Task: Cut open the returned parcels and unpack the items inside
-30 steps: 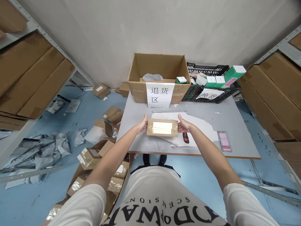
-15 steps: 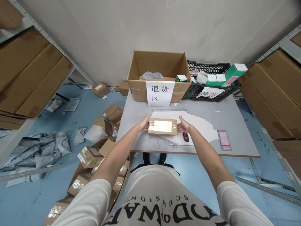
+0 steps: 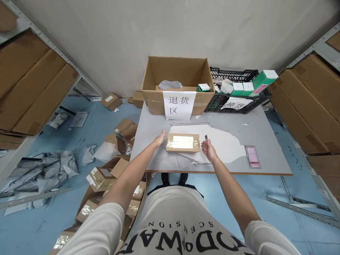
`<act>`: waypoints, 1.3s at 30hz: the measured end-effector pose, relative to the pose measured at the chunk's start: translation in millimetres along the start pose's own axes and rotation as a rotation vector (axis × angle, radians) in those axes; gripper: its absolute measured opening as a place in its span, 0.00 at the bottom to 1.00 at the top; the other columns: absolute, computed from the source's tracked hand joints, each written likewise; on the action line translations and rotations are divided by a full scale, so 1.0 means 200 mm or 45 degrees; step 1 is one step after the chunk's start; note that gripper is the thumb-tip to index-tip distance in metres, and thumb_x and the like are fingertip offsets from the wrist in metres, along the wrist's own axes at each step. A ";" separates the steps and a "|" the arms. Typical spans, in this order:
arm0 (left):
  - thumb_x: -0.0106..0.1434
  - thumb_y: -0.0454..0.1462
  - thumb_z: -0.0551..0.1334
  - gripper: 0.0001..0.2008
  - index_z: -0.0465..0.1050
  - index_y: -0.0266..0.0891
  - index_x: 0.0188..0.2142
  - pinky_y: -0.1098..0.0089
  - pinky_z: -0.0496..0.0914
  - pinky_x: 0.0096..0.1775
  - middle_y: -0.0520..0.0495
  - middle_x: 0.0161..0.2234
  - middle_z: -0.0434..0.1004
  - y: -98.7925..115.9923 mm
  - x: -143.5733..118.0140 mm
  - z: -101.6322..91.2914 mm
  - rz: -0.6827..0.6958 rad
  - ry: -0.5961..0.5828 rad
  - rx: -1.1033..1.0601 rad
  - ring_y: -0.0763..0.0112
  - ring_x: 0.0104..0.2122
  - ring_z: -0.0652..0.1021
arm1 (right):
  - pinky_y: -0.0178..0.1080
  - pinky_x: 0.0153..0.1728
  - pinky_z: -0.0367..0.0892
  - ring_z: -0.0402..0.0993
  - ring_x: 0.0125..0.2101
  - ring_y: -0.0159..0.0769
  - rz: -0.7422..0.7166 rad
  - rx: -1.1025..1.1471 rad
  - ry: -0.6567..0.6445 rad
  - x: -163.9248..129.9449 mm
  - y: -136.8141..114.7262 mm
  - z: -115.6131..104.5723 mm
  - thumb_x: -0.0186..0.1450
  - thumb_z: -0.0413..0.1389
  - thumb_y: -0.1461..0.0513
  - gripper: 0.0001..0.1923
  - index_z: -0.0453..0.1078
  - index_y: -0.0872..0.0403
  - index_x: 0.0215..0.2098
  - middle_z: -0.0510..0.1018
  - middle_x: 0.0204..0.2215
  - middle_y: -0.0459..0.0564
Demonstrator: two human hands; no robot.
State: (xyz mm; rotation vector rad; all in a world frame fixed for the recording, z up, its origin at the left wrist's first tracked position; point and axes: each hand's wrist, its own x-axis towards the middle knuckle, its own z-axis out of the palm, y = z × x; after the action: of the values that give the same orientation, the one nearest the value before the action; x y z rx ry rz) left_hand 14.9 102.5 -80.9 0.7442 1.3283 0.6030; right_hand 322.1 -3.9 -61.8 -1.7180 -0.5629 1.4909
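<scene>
A small taped cardboard parcel (image 3: 182,142) with a white label lies flat on the grey table (image 3: 255,129). My left hand (image 3: 160,139) rests against the parcel's left end, fingers flat. Just right of the parcel, my right hand (image 3: 209,149) is closed around a utility knife (image 3: 205,137). Only the knife's tip shows, sticking up above the fingers.
An open cardboard box (image 3: 175,72) with a paper sign stands at the table's back. Beside it is a black crate (image 3: 235,75) with green-and-white boxes (image 3: 265,78). A pink item (image 3: 252,157) lies at right. Parcels and torn bags (image 3: 42,170) litter the floor at left; shelves flank both sides.
My right hand left the parcel's right end and took up the red knife that lay beside it. The parcel now lies flat on the table, with my left hand still at its end.
</scene>
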 end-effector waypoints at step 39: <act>0.60 0.62 0.29 0.45 0.55 0.36 0.62 0.65 0.56 0.61 0.41 0.60 0.61 -0.44 -0.48 0.30 0.137 0.209 -0.664 0.65 0.62 0.58 | 0.45 0.49 0.67 0.65 0.52 0.39 0.117 -0.194 -0.406 0.39 -0.40 0.39 0.63 0.40 0.40 0.27 0.68 0.49 0.39 0.67 0.56 0.49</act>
State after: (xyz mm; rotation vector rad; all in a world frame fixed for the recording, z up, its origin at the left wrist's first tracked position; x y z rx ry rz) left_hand 56.3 -35.3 -83.9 0.3431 1.2079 1.0651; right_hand 275.7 122.9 -47.8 -1.6468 -0.7898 1.8459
